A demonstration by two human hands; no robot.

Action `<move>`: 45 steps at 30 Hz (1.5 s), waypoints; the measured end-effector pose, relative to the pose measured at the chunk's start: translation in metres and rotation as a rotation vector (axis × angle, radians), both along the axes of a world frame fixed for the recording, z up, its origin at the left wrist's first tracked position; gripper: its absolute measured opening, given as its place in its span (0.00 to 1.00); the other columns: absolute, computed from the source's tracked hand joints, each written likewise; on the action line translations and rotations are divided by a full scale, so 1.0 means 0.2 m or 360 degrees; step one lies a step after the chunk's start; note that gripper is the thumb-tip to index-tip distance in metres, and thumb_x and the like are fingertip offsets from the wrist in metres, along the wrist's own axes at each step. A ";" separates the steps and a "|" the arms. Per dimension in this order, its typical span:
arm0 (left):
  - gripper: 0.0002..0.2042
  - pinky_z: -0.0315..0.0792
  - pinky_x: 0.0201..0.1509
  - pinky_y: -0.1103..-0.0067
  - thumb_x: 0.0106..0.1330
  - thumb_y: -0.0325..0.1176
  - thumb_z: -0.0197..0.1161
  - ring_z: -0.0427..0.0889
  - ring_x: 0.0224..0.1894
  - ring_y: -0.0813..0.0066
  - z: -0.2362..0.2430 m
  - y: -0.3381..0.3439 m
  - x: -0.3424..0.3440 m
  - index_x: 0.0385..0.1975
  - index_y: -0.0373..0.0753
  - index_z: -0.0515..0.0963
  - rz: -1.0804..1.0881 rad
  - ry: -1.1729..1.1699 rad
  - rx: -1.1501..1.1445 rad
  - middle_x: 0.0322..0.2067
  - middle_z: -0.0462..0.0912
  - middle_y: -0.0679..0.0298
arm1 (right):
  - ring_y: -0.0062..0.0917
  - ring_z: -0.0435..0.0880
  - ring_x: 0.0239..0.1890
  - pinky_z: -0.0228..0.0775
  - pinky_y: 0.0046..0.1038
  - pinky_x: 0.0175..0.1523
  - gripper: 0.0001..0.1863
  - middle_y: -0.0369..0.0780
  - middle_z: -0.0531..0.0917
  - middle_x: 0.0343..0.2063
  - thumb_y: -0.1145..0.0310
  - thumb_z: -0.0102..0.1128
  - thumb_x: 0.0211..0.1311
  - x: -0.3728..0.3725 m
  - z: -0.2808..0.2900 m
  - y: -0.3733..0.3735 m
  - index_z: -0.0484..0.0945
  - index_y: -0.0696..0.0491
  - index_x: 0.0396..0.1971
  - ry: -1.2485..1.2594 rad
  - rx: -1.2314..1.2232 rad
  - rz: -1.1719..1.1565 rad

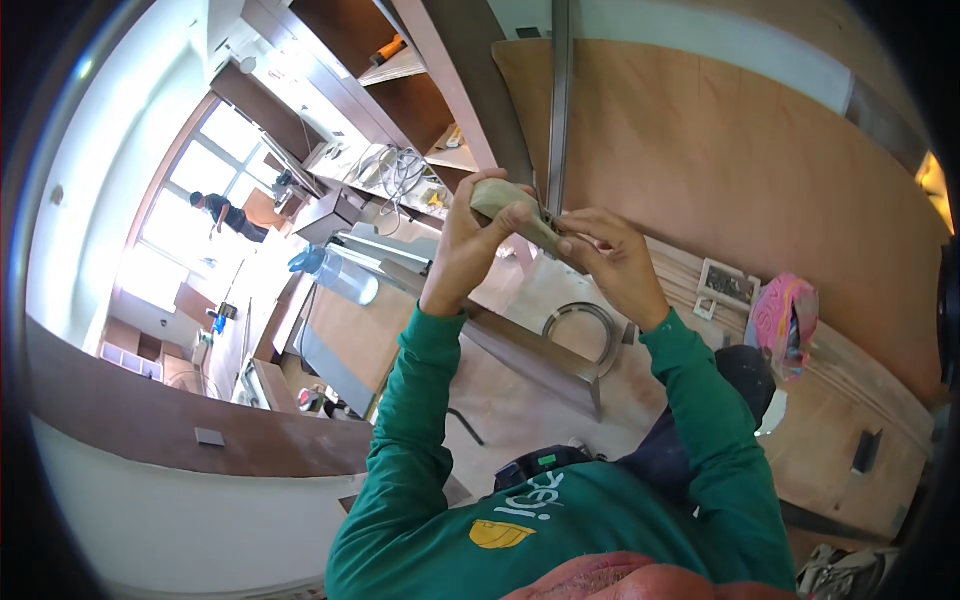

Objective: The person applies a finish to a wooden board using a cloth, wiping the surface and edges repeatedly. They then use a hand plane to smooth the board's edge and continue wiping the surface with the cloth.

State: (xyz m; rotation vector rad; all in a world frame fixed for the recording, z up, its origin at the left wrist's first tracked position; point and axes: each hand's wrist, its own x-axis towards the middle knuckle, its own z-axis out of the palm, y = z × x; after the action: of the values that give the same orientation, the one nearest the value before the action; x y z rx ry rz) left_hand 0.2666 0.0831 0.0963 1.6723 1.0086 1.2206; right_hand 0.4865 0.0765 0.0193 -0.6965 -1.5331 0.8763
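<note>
In front of the cabinet frame, my left hand (471, 238) is closed around a flat, rounded, greenish-beige roll (494, 197). It looks like tape or a strip of sheet material, but the exact kind is unclear. A band of the same colour runs from it toward my right hand (606, 254). That hand's thumb and fingers pinch together at the band's far end, near a small dark edge I cannot make out. Both hands are raised, and green sleeves cover the forearms.
A long brown panel (530, 350) lies below my hands, beside a coiled grey strip (583, 335). Left of them is a large clear-blue bottle (340, 275). A curved wooden board (700, 160) leans at right, near a pink bag (785, 318). Another person (230, 215) works by the far window.
</note>
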 end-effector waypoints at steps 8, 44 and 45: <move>0.38 0.80 0.60 0.73 0.69 0.48 0.77 0.84 0.55 0.69 -0.01 0.02 0.02 0.68 0.31 0.66 -0.0162 0.0132 -0.0029 0.53 0.85 0.55 | 0.24 0.79 0.42 0.71 0.28 0.52 0.09 0.37 0.82 0.36 0.68 0.73 0.68 0.01 -0.11 0.08 0.90 0.58 0.40 0.0087 -0.0331 0.0193; 0.36 0.80 0.60 0.73 0.70 0.45 0.76 0.85 0.54 0.69 -0.01 0.04 -0.17 0.69 0.31 0.66 -0.0017 0.0308 -0.0016 0.53 0.86 0.57 | 0.27 0.87 0.41 0.78 0.28 0.51 0.09 0.41 0.90 0.38 0.70 0.65 0.74 0.10 -0.12 0.24 0.87 0.60 0.44 0.0214 -0.0309 -0.0733; 0.36 0.80 0.60 0.73 0.70 0.45 0.76 0.85 0.54 0.70 -0.01 0.04 -0.18 0.69 0.31 0.66 -0.0014 0.0277 -0.0015 0.53 0.86 0.58 | 0.29 0.88 0.43 0.78 0.29 0.53 0.09 0.42 0.90 0.39 0.70 0.64 0.74 0.15 -0.13 0.26 0.87 0.60 0.45 0.0148 -0.0198 -0.0860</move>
State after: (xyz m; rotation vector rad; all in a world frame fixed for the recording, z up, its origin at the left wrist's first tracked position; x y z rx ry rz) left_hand 0.2316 0.0913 0.0943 1.7973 1.1081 1.0769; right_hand 0.5173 0.1294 -0.0063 -1.0814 -1.1295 0.5837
